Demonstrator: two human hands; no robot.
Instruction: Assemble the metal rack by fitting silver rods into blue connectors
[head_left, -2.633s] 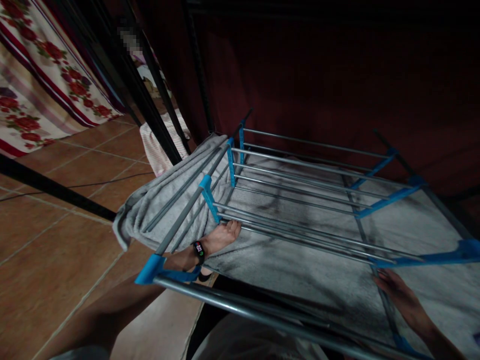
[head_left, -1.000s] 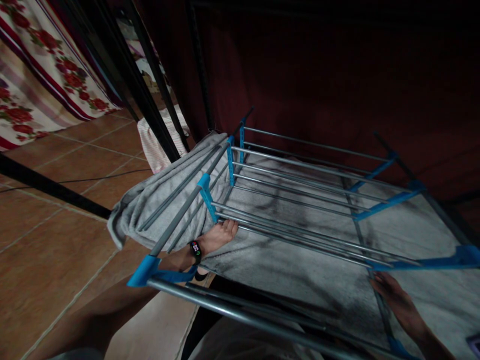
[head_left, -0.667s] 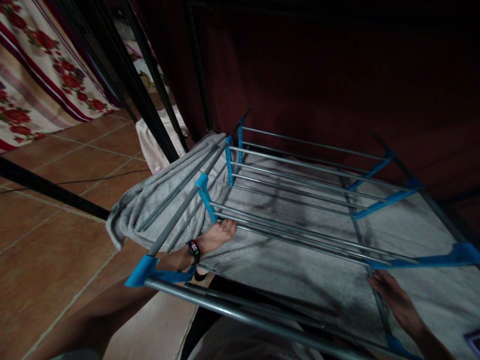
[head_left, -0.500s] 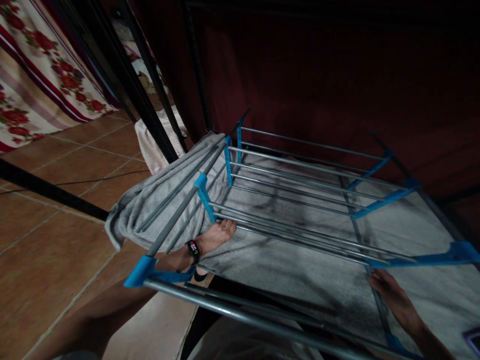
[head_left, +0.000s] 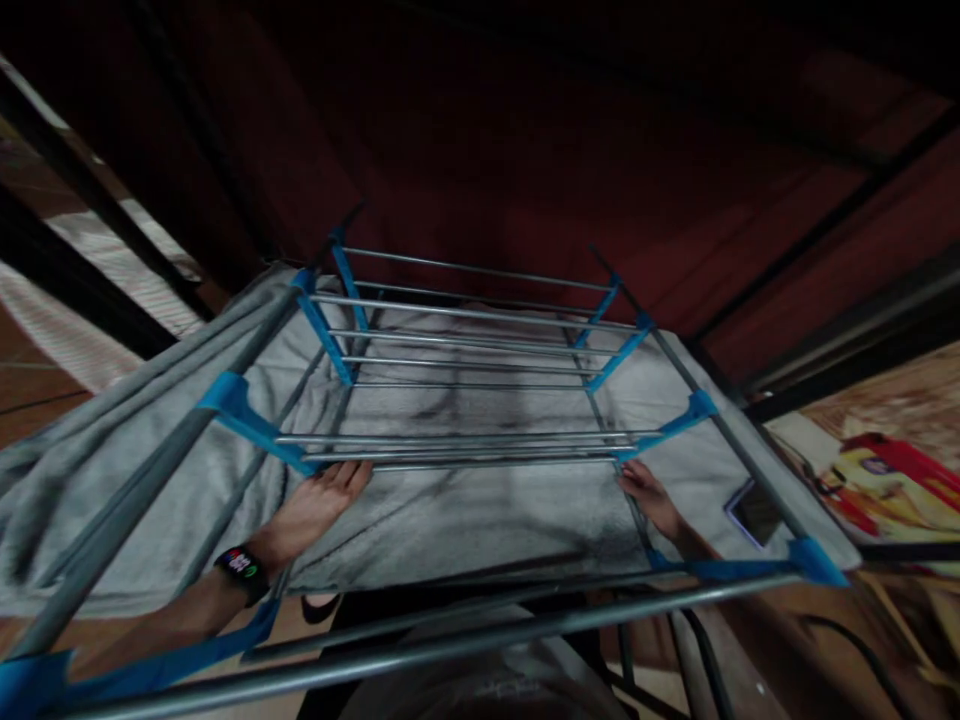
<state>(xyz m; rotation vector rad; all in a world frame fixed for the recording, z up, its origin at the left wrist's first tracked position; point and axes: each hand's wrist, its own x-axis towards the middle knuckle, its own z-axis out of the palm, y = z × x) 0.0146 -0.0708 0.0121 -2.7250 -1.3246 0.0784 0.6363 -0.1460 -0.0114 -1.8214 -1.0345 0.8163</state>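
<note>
A grey towel (head_left: pixel 480 505) lies spread over the lower level of a drying rack (head_left: pixel 465 440) made of grey rods and blue plastic joints. My left hand (head_left: pixel 315 505), with a dark wristband on the wrist, rests flat on the towel under the rack's upper rods, fingers stretched out. On the right my right hand (head_left: pixel 649 497) lies on the towel beside a rod, its fingers extended. The towel's left part drapes over the rack's left wing.
A phone (head_left: pixel 754 510) lies on the towel at the right, near my right hand. Dark red fabric (head_left: pixel 525 150) hangs behind the rack. Black bars (head_left: pixel 82 300) run at the left, and a colourful printed sheet (head_left: pixel 877 470) shows at the right.
The view has swung to the right, so the rack now sits centred and the floral cloth and floor tiles are gone. Both hands still rest flat on the towel.
</note>
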